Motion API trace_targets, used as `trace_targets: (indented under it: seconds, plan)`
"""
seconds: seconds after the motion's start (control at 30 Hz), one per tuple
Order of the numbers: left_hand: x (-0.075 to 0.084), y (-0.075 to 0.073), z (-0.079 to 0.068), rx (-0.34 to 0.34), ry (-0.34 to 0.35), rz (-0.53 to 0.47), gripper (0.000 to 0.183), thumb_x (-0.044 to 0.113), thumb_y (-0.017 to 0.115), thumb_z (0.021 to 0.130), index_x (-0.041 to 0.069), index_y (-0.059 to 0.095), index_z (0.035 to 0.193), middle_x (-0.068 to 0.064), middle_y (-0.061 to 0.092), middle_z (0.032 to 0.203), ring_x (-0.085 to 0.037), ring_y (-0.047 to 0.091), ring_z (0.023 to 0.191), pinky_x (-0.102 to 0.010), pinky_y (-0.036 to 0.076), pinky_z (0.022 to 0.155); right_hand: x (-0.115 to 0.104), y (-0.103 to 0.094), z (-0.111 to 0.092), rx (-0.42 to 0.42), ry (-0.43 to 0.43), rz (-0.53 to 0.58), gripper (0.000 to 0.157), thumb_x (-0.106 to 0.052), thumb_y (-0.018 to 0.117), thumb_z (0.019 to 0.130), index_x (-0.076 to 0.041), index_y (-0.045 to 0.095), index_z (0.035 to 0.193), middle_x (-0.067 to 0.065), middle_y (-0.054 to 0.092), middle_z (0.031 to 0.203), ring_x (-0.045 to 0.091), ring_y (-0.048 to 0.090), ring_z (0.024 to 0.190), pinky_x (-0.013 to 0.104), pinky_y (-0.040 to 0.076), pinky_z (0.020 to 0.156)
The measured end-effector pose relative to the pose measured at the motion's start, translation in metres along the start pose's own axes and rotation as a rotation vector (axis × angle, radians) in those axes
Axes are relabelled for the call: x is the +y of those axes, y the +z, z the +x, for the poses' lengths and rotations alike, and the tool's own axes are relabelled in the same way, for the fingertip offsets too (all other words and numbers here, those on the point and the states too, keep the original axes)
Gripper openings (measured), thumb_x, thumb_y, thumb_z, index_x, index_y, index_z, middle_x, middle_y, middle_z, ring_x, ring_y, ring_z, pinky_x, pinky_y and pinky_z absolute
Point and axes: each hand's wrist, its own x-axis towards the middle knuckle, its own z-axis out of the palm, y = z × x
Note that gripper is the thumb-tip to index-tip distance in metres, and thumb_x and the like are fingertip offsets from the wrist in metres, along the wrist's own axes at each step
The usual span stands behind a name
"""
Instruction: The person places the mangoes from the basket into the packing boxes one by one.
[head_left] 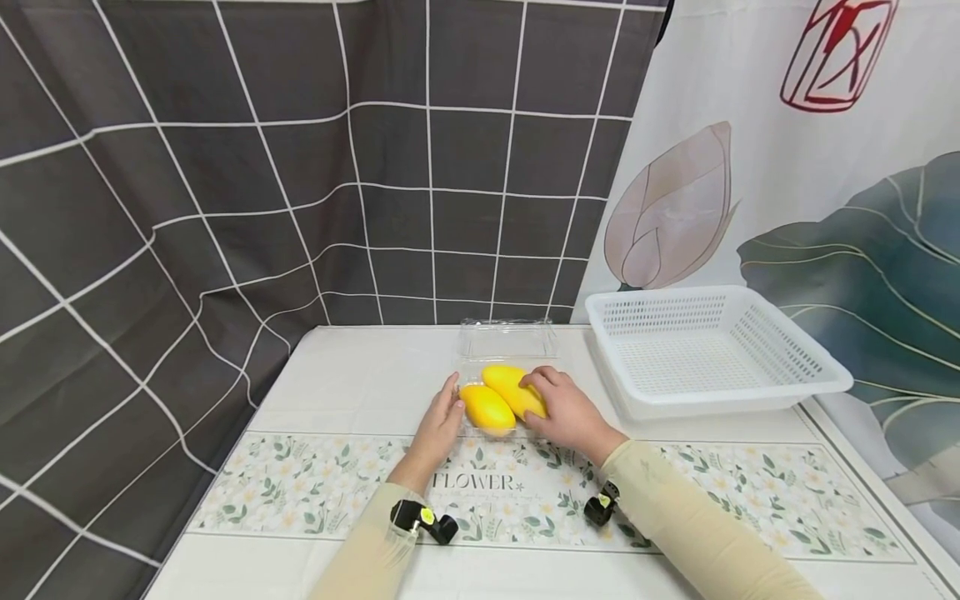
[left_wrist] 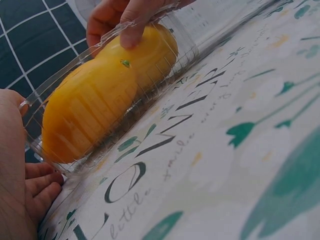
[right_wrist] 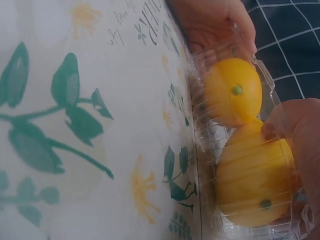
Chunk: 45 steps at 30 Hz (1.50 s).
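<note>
Two yellow mangoes lie side by side in a clear plastic box with its lid (head_left: 508, 340) laid back behind it. My right hand (head_left: 567, 414) grips the right mango (head_left: 504, 383), with the thumb on its near side and the fingers over its far side. The left mango (head_left: 487, 408) sits nearer my left hand (head_left: 437, 425). That hand rests against the left wall of the clear box (left_wrist: 75, 167), its fingers fairly straight. Both mangoes show through the ribbed wall in the right wrist view, each with a small green stem spot.
A white perforated plastic basket (head_left: 720, 392) stands at the right back of the table. The white tablecloth (head_left: 345, 375) carries a flower-printed band (head_left: 300, 483) with lettering. Behind hang a dark grid curtain (head_left: 390, 150) and a white curtain (head_left: 705, 75) with plant drawings.
</note>
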Motion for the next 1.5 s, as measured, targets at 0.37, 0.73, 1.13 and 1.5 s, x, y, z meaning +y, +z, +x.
trace_targets:
  seconds: [0.37,0.73,1.13,1.5]
  plan:
    - [0.000,-0.001,0.000,-0.004,0.006,-0.010,0.052,0.033,0.032,0.099,0.027,0.016,0.148,0.001,0.024,0.149,-0.016,0.025,0.134,-0.041,0.019,0.110,-0.003,-0.002,0.000,0.019,-0.065,-0.051,0.030,-0.032,0.062,0.081,-0.023,0.059,0.110,-0.001,0.048,0.113,0.022,0.045,0.095,0.034,0.043,0.082]
    - [-0.003,0.001,0.001,-0.005,0.005,-0.077,0.053,0.032,0.035,0.098,0.028,0.017,0.148,0.000,0.026,0.148,-0.018,0.031,0.131,-0.044,0.020,0.109,0.004,-0.003,-0.006,0.093,-0.052,0.076,0.039,-0.036,0.059,0.085,-0.022,0.055,0.122,0.002,0.049,0.124,0.024,0.046,0.111,0.043,0.038,0.095]
    - [-0.007,-0.009,0.009,0.057,-0.091,-0.408,0.054,0.041,0.034,0.097,0.021,0.023,0.146,-0.004,0.034,0.144,-0.021,0.036,0.129,-0.040,0.025,0.108,0.032,0.006,-0.006,0.380,0.364,0.790,0.048,-0.016,0.051,0.094,-0.012,0.035,0.139,0.006,0.034,0.142,0.025,0.029,0.131,0.044,0.026,0.107]
    - [-0.006,-0.006,0.036,0.064,-0.137,-0.532,0.055,0.041,0.038,0.097,0.016,0.027,0.145,0.002,0.030,0.147,-0.012,0.030,0.132,-0.030,0.025,0.108,0.062,0.029,0.009,0.351,0.598,1.212,0.058,-0.012,0.046,0.095,-0.008,0.019,0.146,0.010,0.028,0.146,0.023,0.027,0.133,0.036,0.025,0.108]
